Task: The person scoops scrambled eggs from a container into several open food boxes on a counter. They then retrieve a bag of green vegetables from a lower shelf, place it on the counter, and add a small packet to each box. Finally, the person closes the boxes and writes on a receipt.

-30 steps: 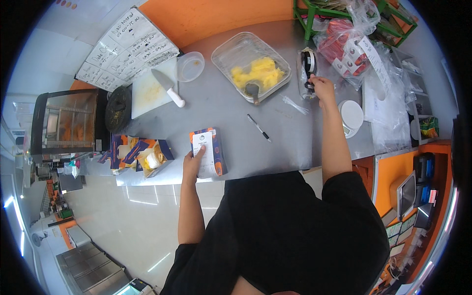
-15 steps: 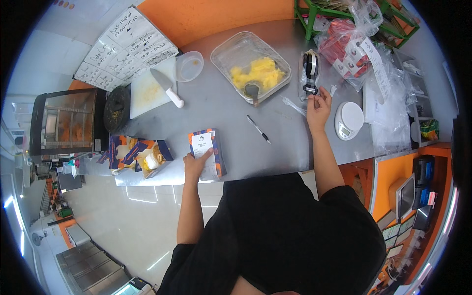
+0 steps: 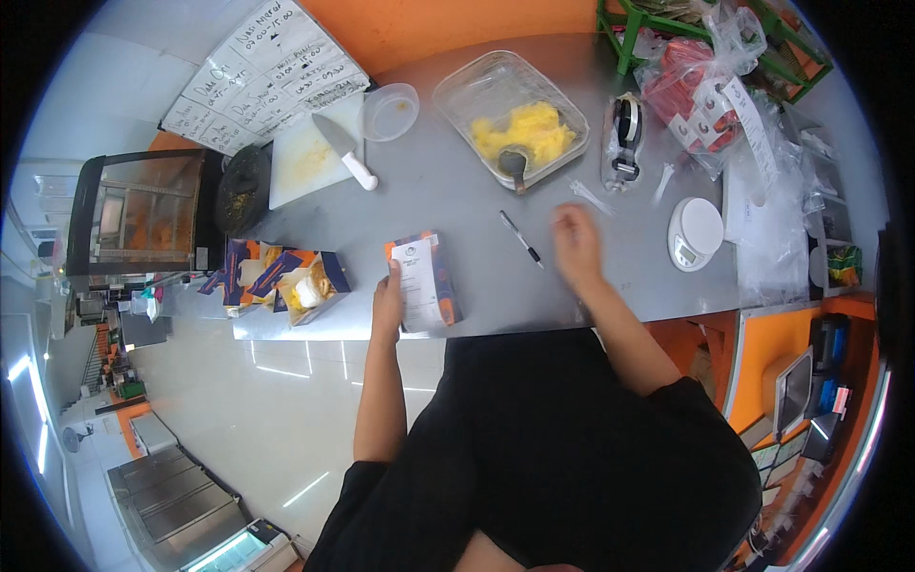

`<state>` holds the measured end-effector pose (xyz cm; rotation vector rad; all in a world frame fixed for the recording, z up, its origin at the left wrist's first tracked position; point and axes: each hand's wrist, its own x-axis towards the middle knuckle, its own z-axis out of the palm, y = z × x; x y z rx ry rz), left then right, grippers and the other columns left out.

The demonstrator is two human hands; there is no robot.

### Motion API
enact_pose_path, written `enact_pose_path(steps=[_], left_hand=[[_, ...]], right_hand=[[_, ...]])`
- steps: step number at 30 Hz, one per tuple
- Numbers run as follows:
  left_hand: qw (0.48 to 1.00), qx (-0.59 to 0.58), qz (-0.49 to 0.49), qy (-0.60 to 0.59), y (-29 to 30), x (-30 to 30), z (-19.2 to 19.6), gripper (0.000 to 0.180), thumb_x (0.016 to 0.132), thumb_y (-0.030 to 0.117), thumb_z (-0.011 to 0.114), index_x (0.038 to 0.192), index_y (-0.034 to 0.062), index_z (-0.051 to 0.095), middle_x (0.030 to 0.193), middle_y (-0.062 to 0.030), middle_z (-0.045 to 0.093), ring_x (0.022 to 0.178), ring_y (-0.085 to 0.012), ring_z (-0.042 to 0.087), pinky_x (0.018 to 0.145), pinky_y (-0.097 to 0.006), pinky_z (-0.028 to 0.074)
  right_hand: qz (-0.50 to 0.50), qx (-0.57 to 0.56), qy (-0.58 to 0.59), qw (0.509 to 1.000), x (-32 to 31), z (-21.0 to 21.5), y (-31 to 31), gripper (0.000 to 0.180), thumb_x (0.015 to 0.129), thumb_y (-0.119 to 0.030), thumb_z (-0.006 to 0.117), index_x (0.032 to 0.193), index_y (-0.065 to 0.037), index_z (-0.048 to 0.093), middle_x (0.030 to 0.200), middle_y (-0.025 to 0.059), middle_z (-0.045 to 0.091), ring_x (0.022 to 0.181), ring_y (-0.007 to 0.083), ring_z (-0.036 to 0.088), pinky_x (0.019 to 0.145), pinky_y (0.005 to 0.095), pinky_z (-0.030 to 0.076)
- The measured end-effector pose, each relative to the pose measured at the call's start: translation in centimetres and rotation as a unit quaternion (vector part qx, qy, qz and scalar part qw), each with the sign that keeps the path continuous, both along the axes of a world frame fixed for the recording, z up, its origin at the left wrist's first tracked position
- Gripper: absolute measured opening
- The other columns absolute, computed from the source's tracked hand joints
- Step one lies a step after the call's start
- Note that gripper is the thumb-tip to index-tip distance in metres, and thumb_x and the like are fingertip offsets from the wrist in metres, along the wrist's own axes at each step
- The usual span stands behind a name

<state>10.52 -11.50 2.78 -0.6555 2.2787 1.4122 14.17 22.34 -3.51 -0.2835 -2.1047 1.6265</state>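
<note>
A purple-and-orange box with a white paper label (image 3: 419,284) rests near the counter's front edge. My left hand (image 3: 387,303) is closed on its left side. My right hand (image 3: 576,246) hovers over the counter right of a black-and-white pen (image 3: 520,238). Motion smears its fingers, so whether they hold anything cannot be made out. Beyond it is a black tape dispenser (image 3: 624,143) in a clear wrap. White plastic strips (image 3: 591,197) lie between them. To the left, filled purple-and-orange boxes (image 3: 329,272) stand with their tops up.
A clear tub with yellow food (image 3: 457,100) and a ladle (image 3: 513,167) sits at the back. A knife (image 3: 355,167) lies across the cutting board (image 3: 286,176), beside a stone mortar (image 3: 243,195). A white scale (image 3: 698,229) and plastic bags (image 3: 777,219) occupy the right.
My right hand has moved left and nearer, away from the tape dispenser. My left hand has shifted from the label's face to the box's left side. The whole view has swung slightly.
</note>
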Motion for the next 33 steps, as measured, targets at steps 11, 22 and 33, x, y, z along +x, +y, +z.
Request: enact_pose_path(steps=[11,22,33], left_hand=[[1.0,0.024,0.001,0.013,1.0,2.0,0.5,0.071,0.086,0.04,0.076,0.125,-0.0107,0.046,0.105,-0.0202,0.062,0.087,-0.0228,0.068,0.067,-0.033,0.057],[0.888,0.435,0.142,0.04,-2.3,4.6,3.5,0.051,0.096,0.03,0.055,0.136,0.0005,0.044,0.119,-0.0159,0.064,0.102,-0.027,0.067,0.09,-0.042,0.056],[0.896,0.432,0.084,0.062,-1.8,4.8,6.7,0.063,0.086,0.029,0.069,0.136,0.0004,0.045,0.116,-0.0125,0.065,0.098,-0.022,0.069,0.084,-0.036,0.058]], right_hand=[[0.297,-0.37,-0.211,0.855,-0.2,-0.9,-14.4,0.035,0.1,-0.012,0.056,0.132,-0.009,0.042,0.124,0.0119,0.059,0.112,0.0179,0.058,0.097,0.0322,0.047],[0.456,-0.233,-0.11,0.852,-1.1,9.0,-10.4,0.017,0.102,-0.02,0.055,0.107,-0.005,0.062,0.095,0.0042,0.062,0.083,0.0122,0.058,0.08,0.0295,0.049],[0.501,0.029,-0.022,0.865,-3.8,16.8,-9.8,0.015,0.089,-0.013,0.07,0.095,0.0,0.073,0.082,0.0099,0.067,0.069,0.0163,0.058,0.066,0.0309,0.048]])
